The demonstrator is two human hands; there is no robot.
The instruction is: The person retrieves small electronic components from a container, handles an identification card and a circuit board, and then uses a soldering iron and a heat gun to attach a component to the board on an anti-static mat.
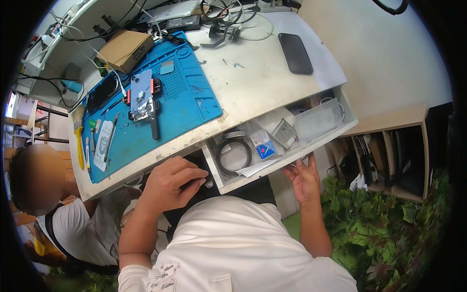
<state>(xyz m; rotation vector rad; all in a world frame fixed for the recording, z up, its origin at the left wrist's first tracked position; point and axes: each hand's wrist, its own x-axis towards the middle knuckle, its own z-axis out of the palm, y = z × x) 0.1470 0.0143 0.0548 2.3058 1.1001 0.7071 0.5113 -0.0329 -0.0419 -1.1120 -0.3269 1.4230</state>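
Observation:
My right hand (303, 181) grips the underside of the front of an open white drawer (316, 146). Inside it are a coiled black cable (222, 154), a blue-and-white packet (265, 150), a boxy pale item (284, 134) and clear plastic (316, 121). My left hand (171, 182) is curled beside the drawer's left end, fingertips at a dark gap; what they hold, if anything, is unclear. Above, on a blue silicone mat (194, 97), a disassembled phone (141, 95) is clamped in a holder, near a brush (79, 141) and slim tools (109, 136).
The white desk (248, 82) carries a black phone (295, 53), cables, adapters and a cardboard box (125, 50). Another person in white (80, 233) is close on my left. A wooden shelf unit (422, 160) and artificial leaves (379, 224) are on the right.

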